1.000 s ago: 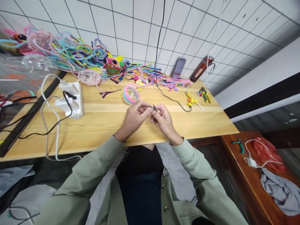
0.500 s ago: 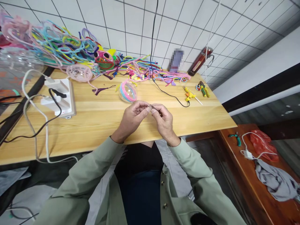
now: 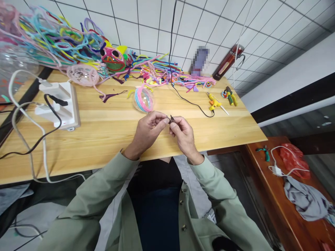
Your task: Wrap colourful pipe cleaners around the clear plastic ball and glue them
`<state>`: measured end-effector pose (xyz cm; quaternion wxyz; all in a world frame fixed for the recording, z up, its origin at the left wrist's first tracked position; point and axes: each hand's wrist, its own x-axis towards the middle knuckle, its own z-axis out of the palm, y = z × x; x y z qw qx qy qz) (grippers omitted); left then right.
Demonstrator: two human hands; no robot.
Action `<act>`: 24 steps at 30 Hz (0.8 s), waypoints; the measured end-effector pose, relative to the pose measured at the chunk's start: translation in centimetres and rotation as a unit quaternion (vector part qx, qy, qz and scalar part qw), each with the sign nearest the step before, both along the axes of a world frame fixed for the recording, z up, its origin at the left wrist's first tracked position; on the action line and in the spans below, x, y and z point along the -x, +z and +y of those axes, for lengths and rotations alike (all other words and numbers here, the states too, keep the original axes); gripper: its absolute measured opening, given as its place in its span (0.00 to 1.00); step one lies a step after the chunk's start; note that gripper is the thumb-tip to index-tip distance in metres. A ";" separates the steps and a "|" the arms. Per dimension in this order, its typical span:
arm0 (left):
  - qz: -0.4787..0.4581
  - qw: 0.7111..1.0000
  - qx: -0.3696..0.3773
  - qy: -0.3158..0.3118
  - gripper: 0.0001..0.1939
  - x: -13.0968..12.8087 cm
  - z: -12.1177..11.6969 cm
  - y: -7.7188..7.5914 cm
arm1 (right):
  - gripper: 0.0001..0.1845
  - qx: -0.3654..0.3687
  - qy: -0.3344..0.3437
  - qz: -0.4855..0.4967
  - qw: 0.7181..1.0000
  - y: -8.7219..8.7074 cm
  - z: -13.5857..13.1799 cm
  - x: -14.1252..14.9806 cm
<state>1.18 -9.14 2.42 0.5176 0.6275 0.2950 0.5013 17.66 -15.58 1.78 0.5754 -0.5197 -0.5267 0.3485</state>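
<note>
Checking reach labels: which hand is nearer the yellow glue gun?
Right. The right hand is left of the yellow glue gun and lower in the view; the left hand is farther left, beyond the right hand.

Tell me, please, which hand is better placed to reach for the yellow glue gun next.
Probably the right hand: the yellow glue gun lies out on that side, while the left hand is farther from it.
</note>
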 end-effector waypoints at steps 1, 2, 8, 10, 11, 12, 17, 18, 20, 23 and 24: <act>0.001 1.000 -0.002 -0.001 0.13 0.0 0.0 0.0 | 0.27 0.007 0.002 -0.005 1.000 -0.1 0.0 -0.1; 0.000 1.000 -0.002 -0.004 0.13 0.0 0.1 0.1 | 0.25 0.007 -0.001 -0.014 1.000 -0.3 0.0 -0.2; -0.015 0.998 0.046 -0.031 0.10 0.2 0.2 0.6 | 0.08 -0.116 -0.063 -0.153 0.979 -1.0 0.5 -0.7; -0.029 0.996 0.072 -0.042 0.09 0.4 0.3 0.6 | 0.04 -0.183 -0.087 -0.227 0.953 -1.1 0.7 -0.9; -0.038 0.994 0.089 -0.049 0.10 0.5 0.5 0.6 | 0.06 -0.221 -0.099 -0.263 0.934 -1.1 0.8 -1.0; -0.047 0.991 0.108 -0.057 0.11 0.6 0.6 0.5 | 0.10 -0.258 -0.110 -0.295 0.913 -1.1 0.9 -1.2; -0.062 0.982 0.155 -0.088 0.18 1.3 1.2 0.5 | 0.20 -0.326 -0.156 -0.436 0.824 -1.1 1.4 -2.0; -0.055 0.983 0.151 -0.088 0.18 1.4 1.2 0.5 | 0.20 -0.320 -0.160 -0.455 0.816 -1.2 1.4 -2.1; -0.038 0.985 0.144 -0.083 0.15 1.4 1.3 0.6 | 0.19 -0.311 -0.160 -0.474 0.808 -1.3 1.5 -2.2; -0.036 0.983 0.159 -0.079 0.15 1.4 1.4 0.5 | 0.18 -0.306 -0.150 -0.466 0.817 -1.5 1.5 -2.0; -0.045 0.981 0.170 -0.081 0.17 1.4 1.5 0.4 | 0.17 -0.304 -0.143 -0.454 0.825 -1.5 1.5 -1.9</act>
